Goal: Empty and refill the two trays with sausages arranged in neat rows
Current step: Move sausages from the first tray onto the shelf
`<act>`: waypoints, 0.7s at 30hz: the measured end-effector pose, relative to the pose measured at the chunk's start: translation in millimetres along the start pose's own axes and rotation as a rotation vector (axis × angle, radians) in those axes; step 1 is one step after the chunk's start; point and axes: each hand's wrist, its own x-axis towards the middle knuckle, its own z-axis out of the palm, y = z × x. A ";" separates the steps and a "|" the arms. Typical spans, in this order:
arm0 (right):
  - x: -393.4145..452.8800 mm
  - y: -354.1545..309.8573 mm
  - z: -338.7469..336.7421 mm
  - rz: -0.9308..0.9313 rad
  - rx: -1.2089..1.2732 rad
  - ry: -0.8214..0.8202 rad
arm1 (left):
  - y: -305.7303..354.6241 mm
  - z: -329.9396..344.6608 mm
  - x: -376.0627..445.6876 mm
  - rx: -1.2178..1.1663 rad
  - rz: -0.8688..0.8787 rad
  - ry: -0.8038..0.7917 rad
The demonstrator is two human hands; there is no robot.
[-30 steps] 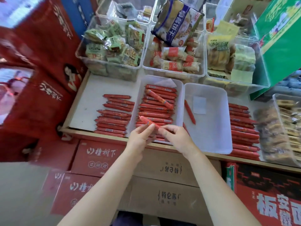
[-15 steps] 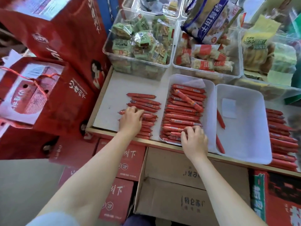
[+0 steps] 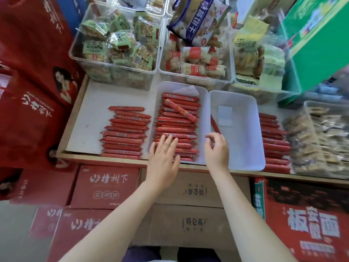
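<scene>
sausages stacked crosswise in left tray, one lying askew on top. left hand flat, fingers straight, pressing the near rows, likely to level them. right hand loosely curled, holding nothing, over right tray, which holds one stray sausage. loose piles flank both trays.

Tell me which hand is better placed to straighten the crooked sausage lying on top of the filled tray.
Left, probably. The left hand lies flat on that tray's rows, directly below the diagonal sausage. The right hand hovers, holding nothing, over the nearly empty tray.
</scene>
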 end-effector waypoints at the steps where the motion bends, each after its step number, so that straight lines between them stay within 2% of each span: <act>1: 6.0 9.9 -12.3 0.064 -0.017 -0.004 | 16.3 12.3 -1.2 0.000 0.025 -0.052; 3: 20.0 35.0 -32.7 0.228 -0.081 -0.102 | 44.9 34.7 -3.2 0.023 0.094 -0.157; 5: 34.5 61.4 -46.1 0.355 -0.186 -0.306 | 65.6 50.4 -6.7 0.089 0.184 -0.228; 8: 51.4 88.7 -53.3 0.387 -0.366 -0.620 | 70.5 61.7 -9.6 0.191 0.232 -0.276; 11: 60.6 99.4 -47.3 0.402 -0.405 -0.770 | 64.4 61.3 -8.8 0.214 0.240 -0.269; 17: 66.9 110.6 -22.7 0.316 -0.528 -0.811 | 74.6 59.4 -11.7 0.174 0.161 -0.283; 19: 70.4 112.9 -25.4 0.314 -0.449 -0.795 | 79.8 57.6 -13.1 0.147 0.112 -0.288; 21: 74.7 116.3 -35.4 0.373 -0.253 -0.709 | 84.2 56.2 -14.3 0.137 0.092 -0.280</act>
